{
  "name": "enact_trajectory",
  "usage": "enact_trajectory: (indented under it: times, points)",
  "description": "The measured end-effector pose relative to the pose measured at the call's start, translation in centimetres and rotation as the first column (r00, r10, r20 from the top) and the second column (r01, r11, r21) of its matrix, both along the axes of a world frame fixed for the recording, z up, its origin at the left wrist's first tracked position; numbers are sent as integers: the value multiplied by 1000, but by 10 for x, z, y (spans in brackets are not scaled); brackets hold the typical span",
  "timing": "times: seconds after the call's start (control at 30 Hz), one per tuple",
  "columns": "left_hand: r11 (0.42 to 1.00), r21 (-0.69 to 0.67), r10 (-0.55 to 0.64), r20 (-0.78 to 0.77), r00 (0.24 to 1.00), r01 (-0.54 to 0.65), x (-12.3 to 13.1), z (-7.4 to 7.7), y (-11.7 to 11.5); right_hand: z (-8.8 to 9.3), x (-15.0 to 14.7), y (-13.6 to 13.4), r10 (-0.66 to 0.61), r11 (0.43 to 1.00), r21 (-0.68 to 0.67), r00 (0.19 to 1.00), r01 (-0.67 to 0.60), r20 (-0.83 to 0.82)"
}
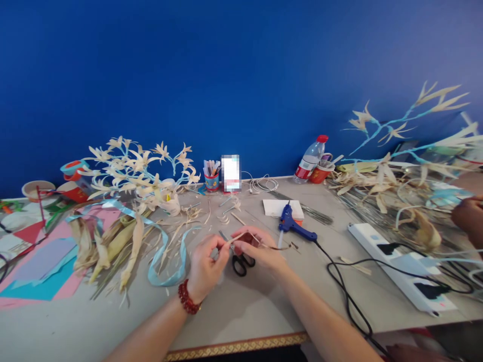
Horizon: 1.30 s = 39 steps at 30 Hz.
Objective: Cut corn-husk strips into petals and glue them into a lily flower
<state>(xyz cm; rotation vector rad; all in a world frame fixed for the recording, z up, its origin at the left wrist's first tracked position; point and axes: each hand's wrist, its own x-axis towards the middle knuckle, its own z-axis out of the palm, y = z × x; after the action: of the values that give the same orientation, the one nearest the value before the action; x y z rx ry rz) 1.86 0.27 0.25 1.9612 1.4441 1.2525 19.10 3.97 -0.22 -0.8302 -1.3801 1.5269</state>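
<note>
My left hand (208, 262), with a red bead bracelet (188, 297) at the wrist, is closed in a pinch on a thin pale corn husk strip (237, 237). Facing it, my right hand (260, 247) has its fingers closed on the same strip, and a thin, darker end sticks out past its knuckles. Scissors (239, 266) with black handles lie on the table just below the fingers, their blades partly hidden by the hands. A blue glue gun (294, 225) lies to the right, its nozzle end near a white box (270, 207).
Husk flowers (141, 163) on light-blue stems stand at left, above dried husks (116, 246) and a blue ribbon (154, 271). A white power strip (385, 261) with black cords lies right. Behind are a pen cup (212, 182) and a bottle (311, 160). Another person's hand (468, 218) shows far right.
</note>
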Motion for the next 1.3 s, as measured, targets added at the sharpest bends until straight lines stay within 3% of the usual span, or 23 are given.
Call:
enact_trajectory:
  times: [0.1,0.3,0.37,0.47,0.57,0.63,0.73,0.8,0.87,0.93,1.0,1.13,1.3]
  points:
    - [1000,1,-11,7,1000,11,1,1,-1,2,-3,-5,-19,1000,-20,998,20,57]
    - [999,-19,-25,2,1000,25,3,0,-1,4,-5,-9,-126,987,118,982,109,144]
    - [1000,-9,-29,5,1000,29,4,-2,-1,1,-4,-7,-254,950,232,949,209,188]
    - [999,-4,-33,18,999,33,4,-3,-2,-2,1,-4,-435,843,451,864,293,253]
    - [999,-31,-27,65,998,29,3,-2,-1,-2,7,0,-531,767,542,815,345,233]
    - [994,-100,-15,151,988,31,3,-2,0,-2,9,0,-479,804,481,860,349,177]
    - [952,-258,-44,414,909,164,3,-1,3,-1,6,0,-166,963,217,986,163,-5]
    - [886,-323,-58,636,770,334,4,-1,6,-2,3,-2,48,997,67,988,-39,-145]
    - [789,-341,-37,804,594,511,5,-1,8,-2,1,-3,147,988,-6,966,-151,-211]
    - [680,-330,-3,892,453,655,5,-2,9,-2,0,-3,157,984,-48,960,-172,-232]
    - [616,-314,9,920,392,722,5,-4,9,-2,1,-4,133,985,-78,962,-156,-237]
    - [588,-312,33,931,363,747,3,-5,11,3,2,-5,106,985,-112,975,-130,-196]
    - [489,-325,28,933,358,810,1,-3,11,4,0,-6,50,993,-96,986,-66,-161]
